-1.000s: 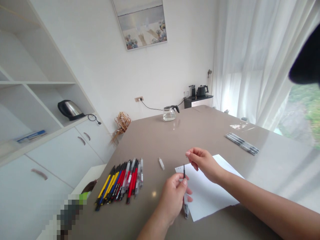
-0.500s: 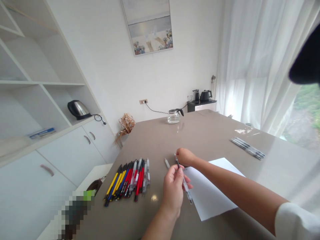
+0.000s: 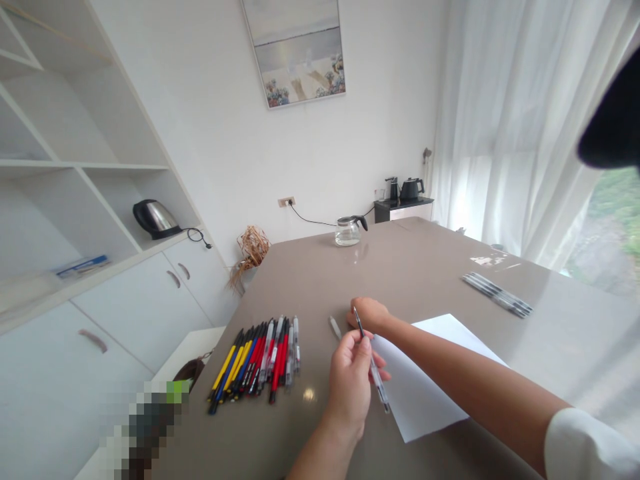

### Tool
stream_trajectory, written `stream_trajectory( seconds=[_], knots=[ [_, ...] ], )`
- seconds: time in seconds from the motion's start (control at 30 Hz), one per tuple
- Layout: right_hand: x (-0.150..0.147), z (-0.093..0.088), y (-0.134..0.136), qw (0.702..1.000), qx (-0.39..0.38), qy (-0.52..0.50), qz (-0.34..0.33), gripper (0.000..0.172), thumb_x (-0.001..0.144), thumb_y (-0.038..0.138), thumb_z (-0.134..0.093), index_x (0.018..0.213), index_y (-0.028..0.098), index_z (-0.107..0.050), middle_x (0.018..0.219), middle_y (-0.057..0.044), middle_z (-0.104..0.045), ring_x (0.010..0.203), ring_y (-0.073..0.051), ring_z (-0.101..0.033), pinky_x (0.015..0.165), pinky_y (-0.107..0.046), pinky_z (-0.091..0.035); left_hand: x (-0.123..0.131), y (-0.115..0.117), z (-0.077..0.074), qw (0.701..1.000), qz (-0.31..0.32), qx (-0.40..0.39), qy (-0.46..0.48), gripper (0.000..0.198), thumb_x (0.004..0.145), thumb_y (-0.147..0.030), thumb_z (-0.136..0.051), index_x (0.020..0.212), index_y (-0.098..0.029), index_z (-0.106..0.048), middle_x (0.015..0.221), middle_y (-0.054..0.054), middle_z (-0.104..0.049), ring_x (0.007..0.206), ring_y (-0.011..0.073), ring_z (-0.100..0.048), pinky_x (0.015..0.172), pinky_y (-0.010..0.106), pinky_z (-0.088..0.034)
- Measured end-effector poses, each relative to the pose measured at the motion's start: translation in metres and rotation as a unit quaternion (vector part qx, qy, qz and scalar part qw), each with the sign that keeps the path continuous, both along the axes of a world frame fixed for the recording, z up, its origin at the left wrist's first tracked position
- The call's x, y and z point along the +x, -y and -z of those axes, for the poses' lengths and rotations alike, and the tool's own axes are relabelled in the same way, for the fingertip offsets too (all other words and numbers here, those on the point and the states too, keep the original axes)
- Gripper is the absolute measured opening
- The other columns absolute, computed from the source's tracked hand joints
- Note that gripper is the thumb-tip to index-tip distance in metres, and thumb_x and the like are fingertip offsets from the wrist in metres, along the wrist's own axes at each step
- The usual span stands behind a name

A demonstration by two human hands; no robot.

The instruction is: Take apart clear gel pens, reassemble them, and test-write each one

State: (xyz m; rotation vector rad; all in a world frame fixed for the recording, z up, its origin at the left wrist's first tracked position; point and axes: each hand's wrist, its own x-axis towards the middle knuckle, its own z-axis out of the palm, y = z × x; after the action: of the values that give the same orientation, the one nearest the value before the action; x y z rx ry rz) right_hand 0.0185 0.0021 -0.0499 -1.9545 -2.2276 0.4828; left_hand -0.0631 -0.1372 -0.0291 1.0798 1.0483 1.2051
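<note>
My left hand [image 3: 351,380] is closed on a clear pen [image 3: 379,381], its dark tip pointing up and away. Just beyond it, my right hand [image 3: 369,315] is curled near the pen's tip, its fingers largely hidden. Beside the hands, a light-coloured pen part [image 3: 335,327] lies on the table. My right forearm crosses over a white sheet of paper [image 3: 425,400]. To the left lies a row of several yellow, blue, red and clear pens [image 3: 257,360].
Several clear pens [image 3: 497,295] lie together on the right of the brown table [image 3: 310,280]. A glass pot [image 3: 347,232] stands at the far edge. A kettle [image 3: 157,219] sits on the left shelf, and black appliances stand on a small stand at the back.
My left hand and the pen have shifted slightly to the right. My right hand has moved a little to the left, its fingers now more tucked behind the pen tip.
</note>
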Motion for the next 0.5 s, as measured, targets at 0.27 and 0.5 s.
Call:
stream_trajectory(
  seconds=[0.27, 0.5],
  knots=[
    [0.004, -0.002, 0.001, 0.998, 0.016, -0.067, -0.003, 0.021, 0.066, 0.026, -0.050, 0.075, 0.011, -0.063, 0.073, -0.014, -0.063, 0.073, -0.022, -0.058, 0.059, -0.027, -0.039, 0.000, 0.000, -0.001, 1.000, -0.001, 0.001, 0.005, 0.036, 0.073, -0.048, -0.044, 0.090, -0.017, -0.050, 0.060, -0.001, -0.052, 0.050, 0.0113, -0.053, 0.052, 0.024, -0.042],
    [0.024, -0.025, 0.022, 0.958, -0.016, -0.271, -0.096, 0.031, 0.076, 0.038, -0.041, 0.083, 0.014, -0.058, 0.062, -0.002, -0.056, 0.051, -0.008, -0.047, 0.049, -0.020, -0.037, 0.000, -0.002, 0.002, 1.000, -0.020, 0.000, 0.007, 0.038, 0.074, -0.049, -0.043, 0.093, -0.016, -0.049, 0.061, 0.000, -0.053, 0.051, 0.0116, -0.054, 0.053, 0.024, -0.042]
  ],
)
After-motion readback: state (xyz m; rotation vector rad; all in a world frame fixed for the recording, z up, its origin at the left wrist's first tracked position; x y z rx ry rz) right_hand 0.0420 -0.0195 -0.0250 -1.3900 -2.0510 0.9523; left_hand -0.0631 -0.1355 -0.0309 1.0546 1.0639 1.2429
